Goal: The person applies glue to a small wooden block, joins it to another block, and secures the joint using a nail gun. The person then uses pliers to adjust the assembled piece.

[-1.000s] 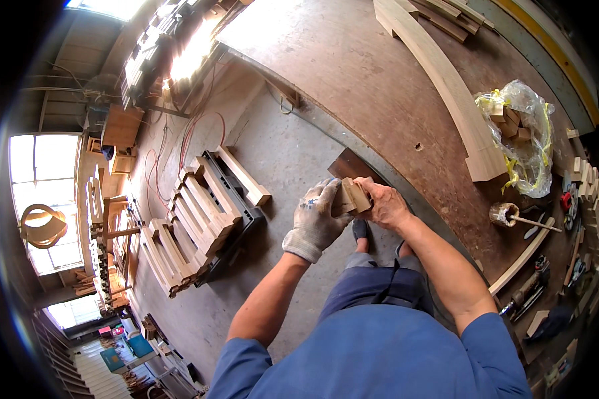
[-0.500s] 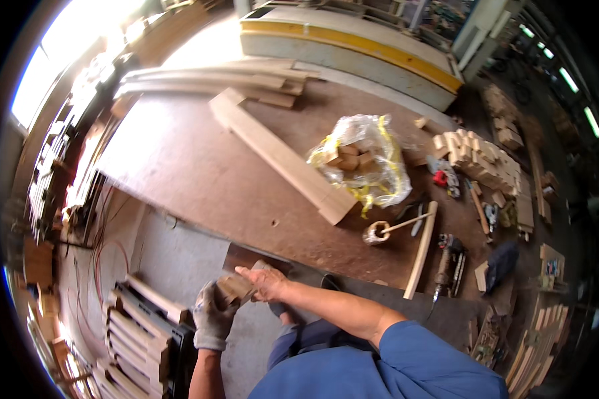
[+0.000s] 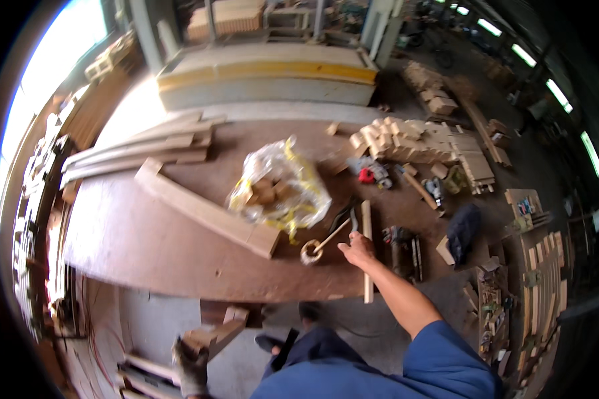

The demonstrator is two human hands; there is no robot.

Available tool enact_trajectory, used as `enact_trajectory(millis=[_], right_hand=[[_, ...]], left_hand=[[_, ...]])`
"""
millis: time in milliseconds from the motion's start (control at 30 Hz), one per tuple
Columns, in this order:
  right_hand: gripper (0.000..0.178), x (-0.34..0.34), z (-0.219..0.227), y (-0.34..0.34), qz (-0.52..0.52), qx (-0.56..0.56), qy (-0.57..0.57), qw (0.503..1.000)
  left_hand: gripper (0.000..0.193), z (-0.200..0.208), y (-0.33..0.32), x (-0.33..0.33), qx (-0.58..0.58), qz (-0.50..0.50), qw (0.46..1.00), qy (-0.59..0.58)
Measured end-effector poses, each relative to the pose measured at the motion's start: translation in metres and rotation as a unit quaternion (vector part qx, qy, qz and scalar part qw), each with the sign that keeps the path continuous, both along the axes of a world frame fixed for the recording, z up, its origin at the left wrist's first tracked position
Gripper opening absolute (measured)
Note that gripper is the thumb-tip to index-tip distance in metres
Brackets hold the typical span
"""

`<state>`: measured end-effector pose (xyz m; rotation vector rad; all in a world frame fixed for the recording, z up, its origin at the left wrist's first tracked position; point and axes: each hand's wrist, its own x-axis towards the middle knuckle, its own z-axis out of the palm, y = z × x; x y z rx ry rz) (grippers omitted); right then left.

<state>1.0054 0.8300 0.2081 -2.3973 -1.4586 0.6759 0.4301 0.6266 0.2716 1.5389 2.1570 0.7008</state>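
Gloved left hand (image 3: pixel 192 366) grips a wood block (image 3: pixel 214 334); bare right hand (image 3: pixel 357 251) hangs loose near a clear-and-yellow plastic bag (image 3: pixel 279 189)

Workshop interior, seen from above. Large brown worktable (image 3: pixel 146 246), surface worn and dusty, its near edge curving across the lower middle. Grey concrete floor (image 3: pixel 160 326) below that edge, with red cable loops at the left. Beyond the table's far edge, a long pale machine bed with a yellow stripe (image 3: pixel 266 73), grey posts (image 3: pixel 140 26) rising behind it. Strong daylight enters from the upper left, washing out the far-left corner of the table. Strip ceiling lights (image 3: pixel 552 93) run along the upper right, where the room is dim. Stacked timber offcuts (image 3: pixel 439 100) on the floor at upper right. Low shelves of small parts (image 3: pixel 546 272) along the right side
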Motion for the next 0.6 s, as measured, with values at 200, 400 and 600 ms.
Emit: enact_trajectory(millis=[200,400,600], right_hand=[[0.109,0.022,-0.024,0.069,-0.097,-0.07,-0.055,0.991],[0.123,-0.006,-0.043,0.089,-0.107,-0.105,-0.142,0.978],[0.071,0.024,-0.081,0.088,-0.144,-0.092,-0.043,0.984]], left_hand=[[0.083,0.017,0.003,-0.006,-0.104,0.02,0.994,-0.006],[0.088,0.074,0.014,0.049,-0.077,0.093,0.983,-0.139],[0.087,0.087,0.023,0.056,-0.12,0.069,0.986,-0.089]])
